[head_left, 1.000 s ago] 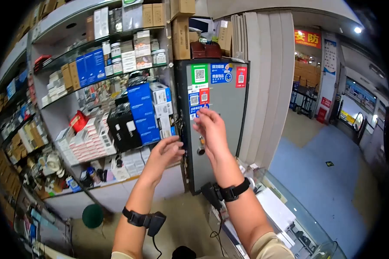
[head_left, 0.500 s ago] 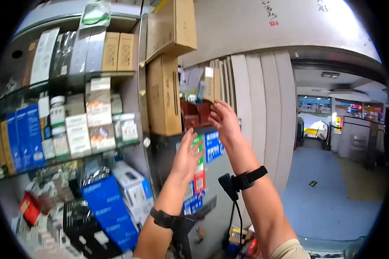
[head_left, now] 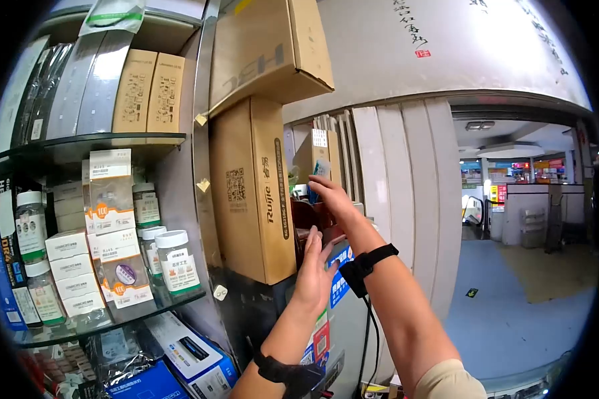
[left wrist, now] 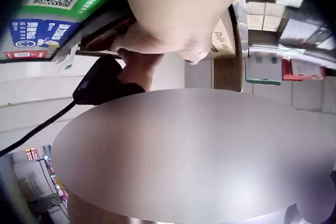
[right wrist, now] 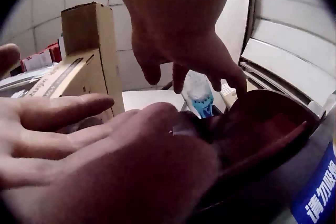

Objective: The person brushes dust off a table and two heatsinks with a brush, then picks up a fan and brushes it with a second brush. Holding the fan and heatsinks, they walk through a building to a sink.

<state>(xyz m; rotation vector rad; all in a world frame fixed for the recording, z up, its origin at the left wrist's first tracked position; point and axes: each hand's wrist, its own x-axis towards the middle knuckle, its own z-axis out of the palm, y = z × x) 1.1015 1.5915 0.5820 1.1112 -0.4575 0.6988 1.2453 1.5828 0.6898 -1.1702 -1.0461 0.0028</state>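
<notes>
A dark red, glossy item [right wrist: 268, 129] with a curved upper edge sits on top of the grey cabinet [head_left: 349, 332]. My right hand [head_left: 337, 203] is over it, fingers pointing down and loosely bent, one fingertip right at its curved edge in the right wrist view. Close to those fingers stands a clear, blue-marked plastic item [right wrist: 202, 98]. My left hand [head_left: 311, 276] is at the item's near side, fingers extended and spread, holding nothing visible. In the head view the hands hide part of the red item.
Left of the hands a tall Ruijie carton [head_left: 249, 186] stands upright, with an H3C carton [head_left: 266, 56] on top. Glass shelves [head_left: 150, 138] hold boxes and jars [head_left: 178, 263]. Behind and right are pale folding panels [head_left: 396, 179] and a blue walkway floor [head_left: 479, 299].
The view has moved closer to the cabinet and up. Both hands have risen from in front of its door to the red item on its top, staying apart.
</notes>
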